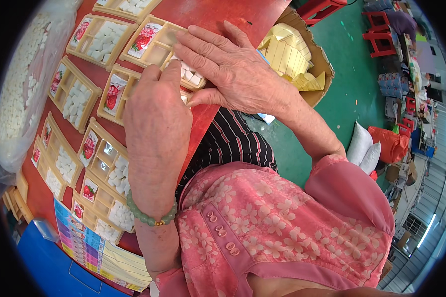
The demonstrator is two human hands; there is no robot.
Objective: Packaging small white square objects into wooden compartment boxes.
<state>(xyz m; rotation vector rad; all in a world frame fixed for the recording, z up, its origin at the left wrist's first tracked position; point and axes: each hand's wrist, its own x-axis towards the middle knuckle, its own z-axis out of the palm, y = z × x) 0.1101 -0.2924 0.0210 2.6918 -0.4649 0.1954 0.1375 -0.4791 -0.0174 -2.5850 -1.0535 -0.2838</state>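
My right hand (238,72) lies palm down, fingers stretched out and thumb apart, across a beige compartment tray (156,62). Small white pillow-shaped pieces (190,75) show in that tray beside its fingers. Close by, my left hand (158,116) has its fingers bent down over the edge of the trays, at the white pieces. Its fingertips are hidden, so what they grip, if anything, does not show. A second beige tray (110,117) with a strawberry-printed packet (115,94) is partly covered by the left hand.
More filled trays (74,101) stand in rows on the red table (223,15). A clear bag of white pieces (22,94) lies at the left. Printed sheets (119,262) sit near the left front. Right of the table stands a cardboard box (324,69) holding yellowish pieces.
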